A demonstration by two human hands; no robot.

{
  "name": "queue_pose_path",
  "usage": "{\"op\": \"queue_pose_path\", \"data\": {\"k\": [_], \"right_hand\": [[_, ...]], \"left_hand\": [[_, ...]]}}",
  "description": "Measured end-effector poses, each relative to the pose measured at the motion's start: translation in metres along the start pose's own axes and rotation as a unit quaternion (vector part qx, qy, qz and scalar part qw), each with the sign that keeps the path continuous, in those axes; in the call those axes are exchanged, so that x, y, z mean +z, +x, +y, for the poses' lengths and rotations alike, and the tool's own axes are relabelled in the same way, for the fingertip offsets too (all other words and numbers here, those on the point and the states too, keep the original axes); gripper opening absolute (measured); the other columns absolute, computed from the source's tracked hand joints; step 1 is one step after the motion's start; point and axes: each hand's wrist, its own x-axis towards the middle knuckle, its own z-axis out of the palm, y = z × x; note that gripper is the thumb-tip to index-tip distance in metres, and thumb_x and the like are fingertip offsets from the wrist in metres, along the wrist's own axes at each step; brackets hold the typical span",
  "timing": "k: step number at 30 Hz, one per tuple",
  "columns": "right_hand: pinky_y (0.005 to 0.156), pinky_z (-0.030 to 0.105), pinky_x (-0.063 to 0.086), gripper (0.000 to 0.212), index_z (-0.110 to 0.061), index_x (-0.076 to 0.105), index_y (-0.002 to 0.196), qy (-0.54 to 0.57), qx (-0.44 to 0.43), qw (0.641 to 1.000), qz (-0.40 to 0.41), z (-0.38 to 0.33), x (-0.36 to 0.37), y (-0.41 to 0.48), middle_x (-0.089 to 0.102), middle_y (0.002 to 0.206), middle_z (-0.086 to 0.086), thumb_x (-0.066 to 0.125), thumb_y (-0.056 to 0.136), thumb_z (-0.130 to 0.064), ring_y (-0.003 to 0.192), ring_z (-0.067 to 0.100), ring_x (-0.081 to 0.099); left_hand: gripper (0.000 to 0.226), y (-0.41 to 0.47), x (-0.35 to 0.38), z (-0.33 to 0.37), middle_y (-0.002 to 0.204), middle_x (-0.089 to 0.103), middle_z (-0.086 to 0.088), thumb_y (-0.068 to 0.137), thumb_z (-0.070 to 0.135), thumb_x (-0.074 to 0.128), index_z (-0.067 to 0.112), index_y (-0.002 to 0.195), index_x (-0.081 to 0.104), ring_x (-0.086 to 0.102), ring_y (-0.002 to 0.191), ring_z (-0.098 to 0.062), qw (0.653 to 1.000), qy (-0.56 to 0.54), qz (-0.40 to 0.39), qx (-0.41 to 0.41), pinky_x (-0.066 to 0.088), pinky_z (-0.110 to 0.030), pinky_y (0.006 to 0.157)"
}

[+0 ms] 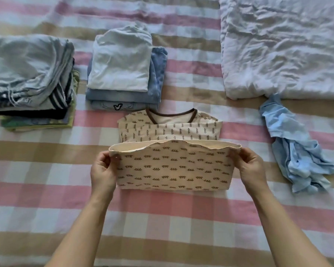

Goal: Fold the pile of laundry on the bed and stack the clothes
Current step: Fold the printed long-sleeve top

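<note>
Cream knit top with a small brown squiggle print [172,166] lies mid-bed on the pink-and-tan checked bedsheet [162,218], with its brown-trimmed neckline [171,114] at the far end. Left hand [102,170] and right hand [253,170] each pinch one corner of the raised near hem. The held edge runs left-right, hands level, neither nearer. The neckline is dead ahead of the grip, so the fold likely goes straight away from the body.
</note>
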Motion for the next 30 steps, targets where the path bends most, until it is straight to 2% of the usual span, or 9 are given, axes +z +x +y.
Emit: {"op": "queue_pose_path", "data": {"k": [5,7,11,13,15,19,23,27,30], "right_hand": [[0.065,0.021,0.051,0.021,-0.011,0.068,0.092,-0.059,-0.01,0.997,0.046,-0.002,0.03,0.066,0.068,0.08,-0.006,0.058,0.089,-0.029,0.071,0.006,0.06],[0.063,0.023,0.048,0.022,-0.013,0.066,0.086,-0.096,-0.013,0.993,0.061,0.003,0.039,0.089,0.066,0.078,-0.003,0.057,0.089,-0.033,0.069,0.009,0.058],[0.059,0.027,0.041,0.03,-0.005,0.067,0.087,-0.166,-0.024,0.981,0.098,0.016,0.051,0.123,0.064,0.077,0.005,0.056,0.09,-0.033,0.071,0.014,0.055],[0.059,0.029,0.038,0.031,-0.003,0.067,0.085,-0.194,-0.017,0.974,0.118,0.022,0.053,0.132,0.063,0.076,0.007,0.057,0.09,-0.033,0.07,0.016,0.053],[0.061,0.028,0.037,0.028,-0.005,0.066,0.082,-0.203,-0.01,0.971,0.126,0.024,0.054,0.135,0.062,0.074,0.007,0.059,0.089,-0.031,0.07,0.017,0.053],[0.07,0.027,0.044,0.019,-0.009,0.064,0.092,-0.173,-0.002,0.973,0.156,0.02,0.053,0.117,0.063,0.085,0.004,0.062,0.088,-0.028,0.079,0.017,0.058],[0.074,0.026,0.04,0.024,-0.009,0.06,0.106,-0.227,0.045,0.962,0.147,0.029,0.044,0.063,0.061,0.093,0.003,0.061,0.088,-0.025,0.086,0.019,0.057],[0.059,0.034,0.035,0.033,-0.014,0.048,0.082,-0.344,0.134,0.924,0.096,0.041,0.047,0.01,0.058,0.076,0.004,0.055,0.087,-0.046,0.075,0.029,0.054],[0.06,0.037,0.037,0.043,-0.006,0.051,0.076,-0.322,0.164,0.928,0.092,0.042,0.05,0.007,0.059,0.072,0.012,0.055,0.087,-0.047,0.072,0.032,0.054]], "left_hand": [[0.017,0.054,0.028,0.003,0.076,0.061,0.002,0.091,0.031,0.056,0.019,0.08,0.058,0.055,0.071,-0.013,0.997,0.073,0.037,0.004,0.047,-0.029,0.066],[0.021,0.073,0.037,0.0,0.071,0.058,0.004,0.092,0.032,0.054,0.014,0.083,0.058,0.052,0.066,-0.011,0.991,0.123,0.044,0.021,0.043,-0.022,0.06],[0.021,0.103,0.05,-0.003,0.066,0.053,0.006,0.093,0.029,0.053,0.011,0.084,0.056,0.046,0.06,-0.007,0.983,0.17,0.058,0.046,0.036,-0.009,0.049],[0.023,0.112,0.054,-0.006,0.066,0.053,0.005,0.093,0.03,0.054,0.01,0.084,0.055,0.046,0.062,-0.01,0.981,0.178,0.061,0.042,0.037,-0.014,0.053],[0.023,0.113,0.056,-0.008,0.072,0.056,-0.001,0.092,0.03,0.056,0.008,0.086,0.056,0.05,0.069,-0.016,0.979,0.192,0.06,0.038,0.04,-0.028,0.062],[0.021,0.096,0.045,-0.014,0.098,0.059,-0.006,0.089,0.022,0.06,0.009,0.105,0.055,0.054,0.089,-0.02,0.974,0.209,0.083,0.025,0.043,-0.031,0.08],[0.025,0.05,0.029,-0.031,0.097,0.06,-0.001,0.09,0.027,0.057,0.013,0.111,0.053,0.055,0.09,-0.02,0.969,0.239,0.059,-0.039,0.041,-0.032,0.079],[0.022,0.021,0.028,-0.041,0.092,0.059,0.0,0.092,0.027,0.055,0.01,0.105,0.057,0.053,0.086,-0.019,0.962,0.257,0.062,-0.065,0.036,-0.03,0.072],[0.016,0.023,0.033,-0.039,0.084,0.059,-0.006,0.091,0.022,0.056,0.007,0.096,0.059,0.051,0.078,-0.019,0.97,0.218,0.054,-0.088,0.035,-0.031,0.063]]}}
